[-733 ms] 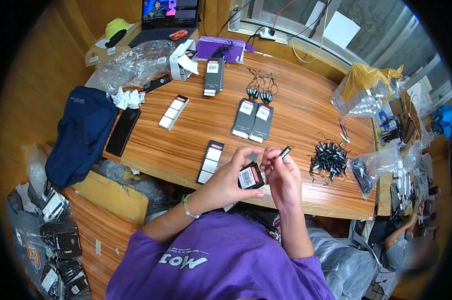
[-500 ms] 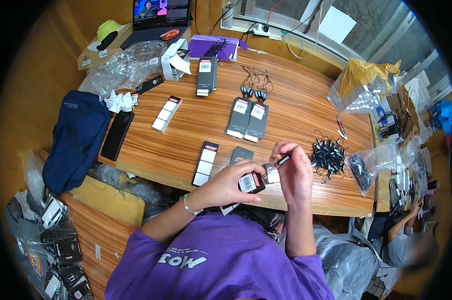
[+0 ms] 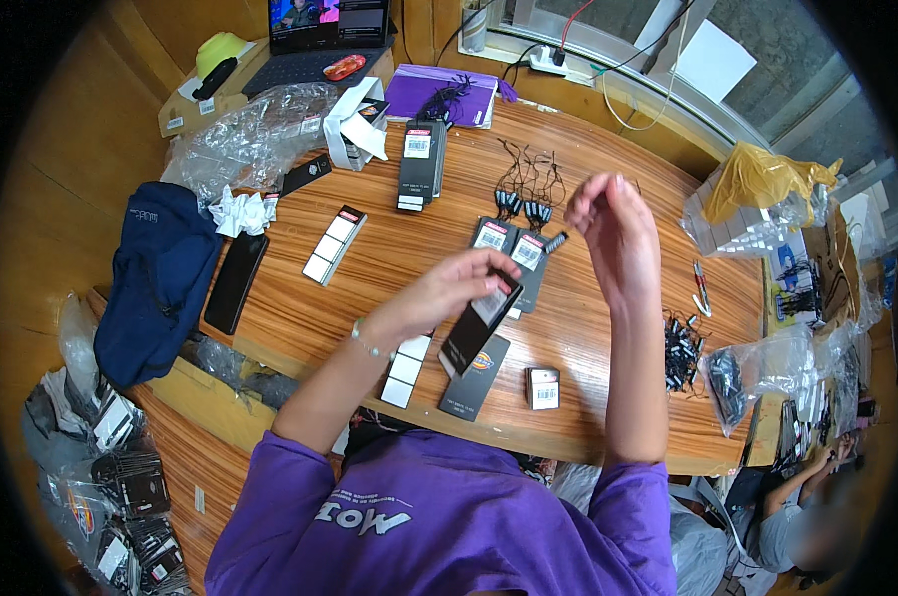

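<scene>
My left hand (image 3: 447,290) grips a flat black package (image 3: 481,320) with a white label, tilted above the table's near side. Raised over the middle of the table, my right hand (image 3: 608,223) has its fingers pinched together, and a small black fastener (image 3: 555,241) hangs just beside its fingertips, seemingly on a thin cord. Below the hands, a small black box with a white label (image 3: 542,387) and another flat black package (image 3: 475,381) lie on the wooden table (image 3: 370,268). Two labelled black packages (image 3: 509,243) lie just beyond my left hand.
A heap of black fasteners (image 3: 679,350) lies at the right, corded ones (image 3: 526,184) at the back. White label strips (image 3: 333,243), a dark phone (image 3: 235,281), a blue bag (image 3: 156,278), clear plastic bags (image 3: 255,129), a laptop (image 3: 320,30) and a yellow bag (image 3: 767,184) ring the table.
The small labelled box has left my left hand and lies on the table. My left hand now holds a flat black package. My right hand has risen up and away.
</scene>
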The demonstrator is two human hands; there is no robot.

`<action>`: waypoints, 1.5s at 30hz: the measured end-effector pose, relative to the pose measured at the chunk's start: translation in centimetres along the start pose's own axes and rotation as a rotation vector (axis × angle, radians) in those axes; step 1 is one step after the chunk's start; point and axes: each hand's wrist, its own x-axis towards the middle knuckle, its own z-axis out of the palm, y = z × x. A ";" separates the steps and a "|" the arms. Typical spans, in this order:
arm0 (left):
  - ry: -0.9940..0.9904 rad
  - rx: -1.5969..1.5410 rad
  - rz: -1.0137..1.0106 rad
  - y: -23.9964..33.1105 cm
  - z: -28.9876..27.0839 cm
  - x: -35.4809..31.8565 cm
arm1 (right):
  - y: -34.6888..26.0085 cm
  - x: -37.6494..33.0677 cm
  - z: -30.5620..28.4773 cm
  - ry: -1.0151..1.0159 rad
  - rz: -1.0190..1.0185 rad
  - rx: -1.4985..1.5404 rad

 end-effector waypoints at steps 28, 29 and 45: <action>0.550 0.992 0.223 -1.9 -4.0 5.8 | 9.9 15.8 -9.3 -0.050 0.476 -0.687; 0.529 1.020 0.231 -1.5 -3.3 5.1 | 9.7 15.7 -9.4 -0.019 0.476 -0.721; 0.122 1.389 -0.020 -2.5 2.8 -3.9 | 2.8 -14.2 -3.8 -0.155 0.341 -1.200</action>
